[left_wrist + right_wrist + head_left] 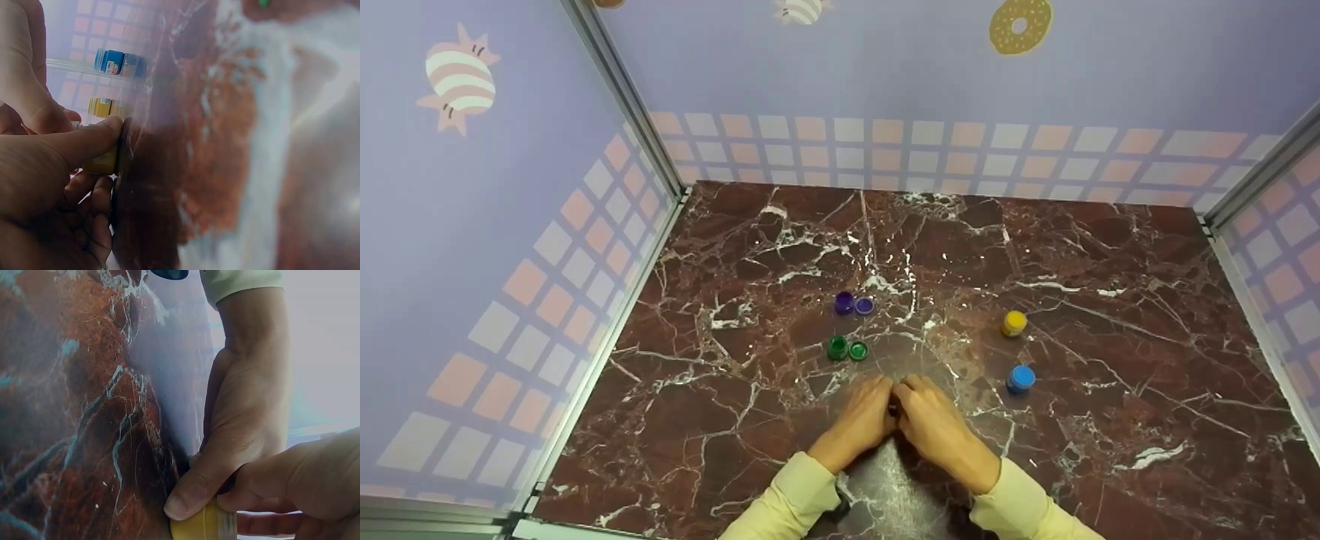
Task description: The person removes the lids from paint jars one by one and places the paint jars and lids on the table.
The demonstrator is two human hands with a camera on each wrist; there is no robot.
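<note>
Jar [194,526], rounded, smooth and yellow, sits low over the glossy, white-veined tabletop [1110,390]; the left hand [867,411] grips its body, while the right hand [936,421] pinches its greyish end.

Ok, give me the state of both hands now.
Left hand: closed, holding a small yellow jar.
Right hand: closed, pinching the same jar's end.

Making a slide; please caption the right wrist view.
Left hand holds a yellow jar while right hand grips its ribbed lid.
</note>
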